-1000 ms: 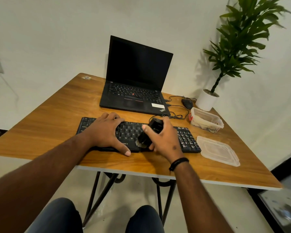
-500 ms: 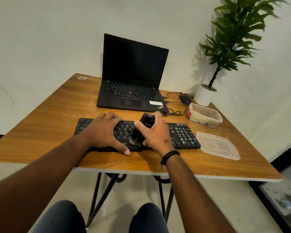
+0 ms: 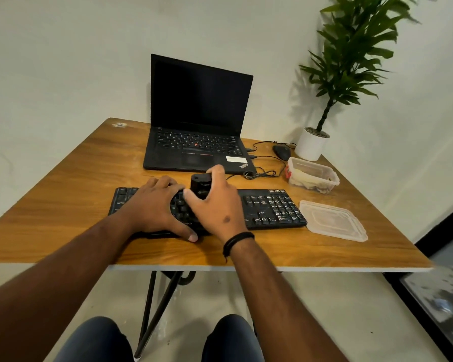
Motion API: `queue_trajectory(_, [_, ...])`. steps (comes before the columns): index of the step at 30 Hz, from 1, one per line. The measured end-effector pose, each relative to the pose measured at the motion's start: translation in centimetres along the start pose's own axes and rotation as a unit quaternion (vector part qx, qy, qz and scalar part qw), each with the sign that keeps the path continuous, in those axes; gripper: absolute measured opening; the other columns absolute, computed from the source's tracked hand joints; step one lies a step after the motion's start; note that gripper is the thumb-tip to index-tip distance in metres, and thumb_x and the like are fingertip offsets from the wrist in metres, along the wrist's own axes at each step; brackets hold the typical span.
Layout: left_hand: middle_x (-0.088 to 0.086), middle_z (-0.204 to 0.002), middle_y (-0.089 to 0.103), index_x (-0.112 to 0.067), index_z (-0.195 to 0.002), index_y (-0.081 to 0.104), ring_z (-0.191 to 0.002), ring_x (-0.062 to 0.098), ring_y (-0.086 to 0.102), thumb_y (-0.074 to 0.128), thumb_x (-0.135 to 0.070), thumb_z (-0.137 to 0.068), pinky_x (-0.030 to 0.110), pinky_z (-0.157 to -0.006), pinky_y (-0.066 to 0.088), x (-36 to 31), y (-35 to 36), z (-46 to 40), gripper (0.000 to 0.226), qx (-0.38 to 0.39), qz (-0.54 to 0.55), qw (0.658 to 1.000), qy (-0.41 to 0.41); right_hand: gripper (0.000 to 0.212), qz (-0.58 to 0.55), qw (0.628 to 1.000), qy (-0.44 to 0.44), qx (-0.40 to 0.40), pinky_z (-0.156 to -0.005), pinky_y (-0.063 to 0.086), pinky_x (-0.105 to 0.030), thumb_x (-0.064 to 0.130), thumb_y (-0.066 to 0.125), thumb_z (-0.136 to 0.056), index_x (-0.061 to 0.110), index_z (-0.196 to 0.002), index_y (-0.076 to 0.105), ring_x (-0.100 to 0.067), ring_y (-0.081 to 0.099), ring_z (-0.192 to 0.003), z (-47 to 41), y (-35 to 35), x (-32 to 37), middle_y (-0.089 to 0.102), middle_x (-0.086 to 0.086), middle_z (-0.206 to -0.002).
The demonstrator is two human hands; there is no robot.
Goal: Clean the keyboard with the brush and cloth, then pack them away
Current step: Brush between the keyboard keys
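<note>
Now two hands (image 3: 157, 205) (image 3: 216, 205) work one keyboard (image 3: 270, 207).

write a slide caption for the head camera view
Right hand grips a black brush on the black desktop keyboard while the left hand steadies it.

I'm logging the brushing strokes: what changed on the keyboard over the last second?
The right hand, keeping its grip on the brush, swept it leftward along the keyboard, closer to the left hand. That hand stayed flat, steadying the keyboard. Nothing was released.
</note>
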State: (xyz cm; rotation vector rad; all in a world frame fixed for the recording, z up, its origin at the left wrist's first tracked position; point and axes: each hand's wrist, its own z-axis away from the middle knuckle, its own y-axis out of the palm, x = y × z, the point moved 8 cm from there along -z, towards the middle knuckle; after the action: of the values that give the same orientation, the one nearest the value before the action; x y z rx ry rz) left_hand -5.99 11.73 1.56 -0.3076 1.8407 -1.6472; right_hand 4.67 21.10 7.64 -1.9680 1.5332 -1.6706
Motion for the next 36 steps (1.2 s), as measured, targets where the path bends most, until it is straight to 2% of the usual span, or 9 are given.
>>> queue_trajectory(4, [-0.006,-0.148,0.027,-0.026,-0.155,0.026,-0.133,0.018,0.024,0.043,-0.108,-0.024,0.039,-0.113,0.027,0.0,0.1,0.1,0.156,0.007,-0.005,1.0,0.001,0.043,-0.021,0.999,0.023,0.017,-0.063,0.053,-0.02,0.036,0.069,-0.088,0.02,-0.115,0.04,-0.014,0.063,-0.085,-0.6,-1.0,-1.8,0.062,0.001,-0.1])
queue_trajectory(7, [-0.006,-0.148,0.027,-0.024,-0.156,0.024,-0.134,0.018,0.025,0.045,-0.107,-0.026,0.038,-0.114,0.026,-0.2,0.1,0.2,0.155,0.005,-0.003,1.0,0.001,0.044,0.112,0.992,0.052,0.003,-0.058,0.048,-0.015,0.034,0.067,-0.091,0.017,-0.122,0.04,-0.014,0.061,-0.08,-1.4,-3.9,-4.5,0.062,-0.001,-0.101])
queue_trajectory(10, [-0.006,-0.149,0.027,-0.023,-0.156,0.023,-0.135,0.018,0.024,0.044,-0.107,-0.025,0.037,-0.115,0.025,-0.2,0.1,0.2,0.157,0.009,-0.003,1.0,-0.001,0.049,0.209,0.974,0.083,-0.036,-0.066,0.052,-0.026,0.032,0.067,-0.09,0.015,-0.127,0.041,-0.022,0.066,-0.089,-1.8,-6.6,-6.0,0.067,-0.006,-0.105])
queue_trajectory(16, [-0.004,-0.148,0.029,-0.024,-0.154,0.028,-0.133,0.02,0.026,0.044,-0.107,-0.025,0.038,-0.113,0.026,-0.2,0.1,0.1,0.154,0.005,-0.011,1.0,0.0,0.044,0.123,0.991,0.011,-0.054,-0.064,0.056,-0.025,0.032,0.067,-0.09,0.017,-0.119,0.038,-0.02,0.067,-0.086,-0.8,-2.1,-1.8,0.066,-0.003,-0.102])
queue_trajectory(21, [-0.004,-0.135,0.041,-0.032,-0.141,0.046,-0.122,0.021,0.035,0.065,-0.089,-0.032,0.043,-0.109,0.035,-0.1,-0.2,0.0,0.124,-0.032,0.05,0.998,0.018,0.043,0.002,0.998,-0.06,-0.002,-0.064,0.057,-0.034,0.036,0.067,-0.088,0.02,-0.112,0.036,-0.023,0.065,-0.083,0.0,2.5,2.2,0.065,-0.004,-0.097])
queue_trajectory(24, [-0.006,-0.142,0.033,-0.027,-0.149,0.036,-0.13,0.02,0.028,0.058,-0.098,-0.029,0.04,-0.112,0.031,-0.2,0.0,0.2,0.141,-0.001,0.021,1.0,0.005,0.043,-0.023,1.0,0.001,0.005,-0.056,0.048,-0.02,0.033,0.067,-0.089,0.018,-0.116,0.037,-0.016,0.062,-0.078,-1.5,0.9,-0.7,0.064,-0.003,-0.098])
queue_trajectory(28, [-0.006,-0.147,0.028,-0.023,-0.157,0.024,-0.134,0.019,0.025,0.05,-0.103,-0.028,0.039,-0.115,0.027,-0.2,0.1,0.2,0.154,0.011,0.006,1.0,-0.002,0.042,0.056,0.995,0.086,-0.012,-0.052,0.043,-0.009,0.029,0.064,-0.093,0.015,-0.122,0.038,-0.011,0.059,-0.077,-3.2,-3.6,-6.1,0.064,-0.006,-0.109])
queue_trajectory(31, [-0.006,-0.149,0.028,-0.023,-0.157,0.023,-0.135,0.019,0.024,0.048,-0.105,-0.025,0.039,-0.115,0.026,-0.1,0.1,0.1,0.157,0.011,0.001,1.0,-0.004,0.047,0.13,0.985,0.104,-0.053,-0.063,0.044,-0.016,0.027,0.064,-0.092,0.012,-0.129,0.04,-0.018,0.061,-0.087,-3.8,-5.6,-6.8,0.065,-0.008,-0.111])
queue_trajectory(36, [-0.006,-0.146,0.03,-0.023,-0.156,0.026,-0.134,0.019,0.025,0.045,-0.108,-0.021,0.04,-0.114,0.027,0.0,0.1,0.0,0.16,0.003,0.0,1.0,-0.005,0.044,0.074,0.996,0.033,-0.036,-0.063,0.049,-0.02,0.025,0.067,-0.091,0.015,-0.122,0.037,-0.017,0.063,-0.083,-3.4,-1.1,-2.6,0.061,-0.001,-0.095])
